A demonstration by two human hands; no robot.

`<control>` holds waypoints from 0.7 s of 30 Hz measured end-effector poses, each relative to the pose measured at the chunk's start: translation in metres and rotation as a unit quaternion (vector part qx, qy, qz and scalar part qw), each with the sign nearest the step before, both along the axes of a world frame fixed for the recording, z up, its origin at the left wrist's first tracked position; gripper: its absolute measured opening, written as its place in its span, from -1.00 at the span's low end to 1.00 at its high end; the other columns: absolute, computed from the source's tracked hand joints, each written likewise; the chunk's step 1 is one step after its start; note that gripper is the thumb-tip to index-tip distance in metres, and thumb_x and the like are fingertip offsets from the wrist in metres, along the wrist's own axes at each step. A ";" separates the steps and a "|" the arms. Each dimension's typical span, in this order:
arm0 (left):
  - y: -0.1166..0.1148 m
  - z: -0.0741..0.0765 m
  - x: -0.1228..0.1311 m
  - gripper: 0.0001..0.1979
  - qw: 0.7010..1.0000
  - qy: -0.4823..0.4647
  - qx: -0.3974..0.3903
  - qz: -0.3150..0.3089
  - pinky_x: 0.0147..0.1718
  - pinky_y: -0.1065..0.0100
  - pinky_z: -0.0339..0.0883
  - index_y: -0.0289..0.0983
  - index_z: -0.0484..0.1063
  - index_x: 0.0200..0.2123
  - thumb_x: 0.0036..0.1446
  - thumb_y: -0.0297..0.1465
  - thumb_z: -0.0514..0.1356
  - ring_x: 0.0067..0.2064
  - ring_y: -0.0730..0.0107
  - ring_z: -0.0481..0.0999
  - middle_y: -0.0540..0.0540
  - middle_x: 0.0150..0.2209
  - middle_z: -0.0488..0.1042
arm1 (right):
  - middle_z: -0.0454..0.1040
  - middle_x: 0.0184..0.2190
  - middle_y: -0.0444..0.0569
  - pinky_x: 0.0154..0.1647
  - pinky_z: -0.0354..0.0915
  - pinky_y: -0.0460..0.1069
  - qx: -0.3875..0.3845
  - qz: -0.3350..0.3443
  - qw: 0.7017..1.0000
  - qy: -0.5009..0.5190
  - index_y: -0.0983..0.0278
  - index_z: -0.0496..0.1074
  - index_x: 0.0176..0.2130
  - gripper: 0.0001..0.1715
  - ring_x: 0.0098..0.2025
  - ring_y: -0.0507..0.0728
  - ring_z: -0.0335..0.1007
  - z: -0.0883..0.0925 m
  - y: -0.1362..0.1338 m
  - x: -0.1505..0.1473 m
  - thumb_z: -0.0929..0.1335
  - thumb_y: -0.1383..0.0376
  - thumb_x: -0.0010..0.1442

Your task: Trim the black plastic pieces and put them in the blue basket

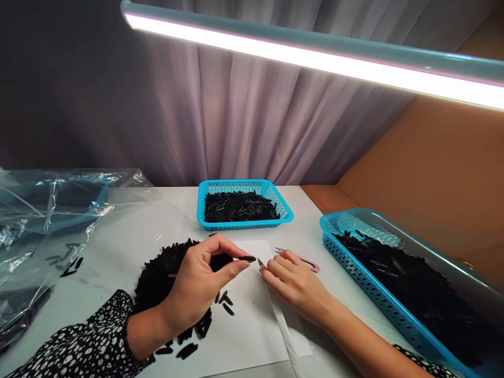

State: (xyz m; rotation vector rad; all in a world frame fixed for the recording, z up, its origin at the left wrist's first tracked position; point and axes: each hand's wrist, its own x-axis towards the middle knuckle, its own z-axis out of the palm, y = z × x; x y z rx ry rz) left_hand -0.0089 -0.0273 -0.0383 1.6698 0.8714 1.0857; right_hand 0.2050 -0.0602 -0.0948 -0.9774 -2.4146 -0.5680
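Observation:
My left hand (202, 281) pinches a small dark piece (247, 259) between thumb and fingertips, over a white sheet (252, 325). Just right of it, my right hand (293, 278) is closed around a slim pointed tool (260, 262), its tip near the piece. A long white wrapped strip (285, 331) runs from beneath my right hand toward the front edge. A heap of black pieces (157, 273) lies behind and left of my left hand, partly hidden by it. Several loose pieces (228, 309) rest on the sheet.
A blue basket (246, 225) of black pieces stands at the back. Another blue basket (366, 281), with dark contents and clear plastic over it, is at the right. Pink-handled scissors (311, 264) lie behind my right hand. Clear plastic (51, 210) spreads at left; a bright lamp (315, 60) hangs above.

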 end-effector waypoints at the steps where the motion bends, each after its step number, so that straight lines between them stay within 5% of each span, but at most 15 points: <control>1: 0.000 0.000 0.000 -0.95 1.000 0.004 0.000 -0.001 -0.22 0.47 0.49 -0.20 0.56 -0.38 0.08 -0.43 0.37 -0.28 0.45 0.61 0.02 -0.36 0.64 | 0.43 -0.48 -0.04 -0.33 0.19 0.04 -0.012 -0.011 1.000 -0.008 0.27 0.41 -0.35 -0.59 -0.46 0.12 0.28 -0.003 0.000 0.002 0.13 0.53 0.38; 4: 0.001 -0.001 0.000 -0.91 1.000 0.003 0.001 -0.003 -0.19 0.49 0.47 -0.17 0.56 -0.30 0.09 -0.46 0.35 -0.25 0.48 0.60 0.04 -0.33 0.65 | 0.50 -0.39 0.04 -0.35 0.21 0.02 -0.040 -0.072 0.997 0.010 0.27 0.41 -0.33 -0.63 -0.44 0.13 0.33 -0.008 0.000 0.009 0.14 0.49 0.40; 8: 0.001 -0.004 0.000 -0.84 1.000 0.011 -0.004 -0.012 -0.16 0.47 0.48 -0.13 0.61 -0.22 0.11 -0.45 0.34 -0.22 0.45 0.62 0.03 -0.29 0.67 | 0.43 -0.59 -0.13 -0.56 0.15 -0.05 -0.086 -0.114 0.986 0.091 0.25 0.38 -0.33 -0.70 -0.63 0.06 0.26 -0.009 0.000 0.013 0.19 0.38 0.42; 11: 0.001 -0.006 0.000 -0.94 1.000 0.016 -0.018 -0.010 -0.19 0.44 0.49 -0.15 0.64 -0.31 0.10 -0.40 0.35 -0.26 0.42 0.62 0.01 -0.32 0.67 | 0.55 -0.20 0.07 -0.49 0.32 -0.06 -0.153 -0.126 0.967 0.158 0.25 0.33 0.06 -0.64 -0.37 0.10 0.51 -0.002 -0.003 0.006 0.14 0.46 0.39; 13: 0.001 -0.006 0.000 -0.97 1.000 0.008 -0.019 -0.004 -0.24 0.43 0.48 -0.17 0.63 -0.36 0.07 -0.39 0.38 -0.30 0.41 0.61 0.00 -0.37 0.65 | 0.50 -0.05 0.17 -0.28 0.44 0.07 -0.156 -0.110 0.964 0.184 0.23 0.25 0.18 -0.56 -0.14 0.19 0.52 0.007 -0.005 -0.002 0.19 0.44 0.35; 15: 0.001 -0.006 0.000 -0.96 1.000 -0.001 -0.020 -0.001 -0.29 0.43 0.45 -0.19 0.61 -0.39 0.04 -0.39 0.40 -0.34 0.41 0.58 0.01 -0.41 0.63 | 0.53 -0.19 0.09 -0.16 0.44 0.13 -0.143 -0.084 0.962 0.218 0.21 0.36 0.07 -0.65 -0.16 0.21 0.51 0.016 -0.007 -0.009 0.26 0.44 0.32; 21: 0.005 -0.005 0.002 -0.90 0.996 -0.024 -0.089 -0.009 -0.35 0.44 0.32 -0.24 0.54 -0.44 0.04 -0.37 0.39 -0.38 0.45 0.47 0.03 -0.46 0.54 | 0.57 -0.27 -0.01 -0.31 0.46 0.00 -0.183 0.061 0.888 0.418 0.20 0.48 -0.04 -0.75 -0.33 0.10 0.52 0.033 -0.002 -0.030 0.37 0.42 0.29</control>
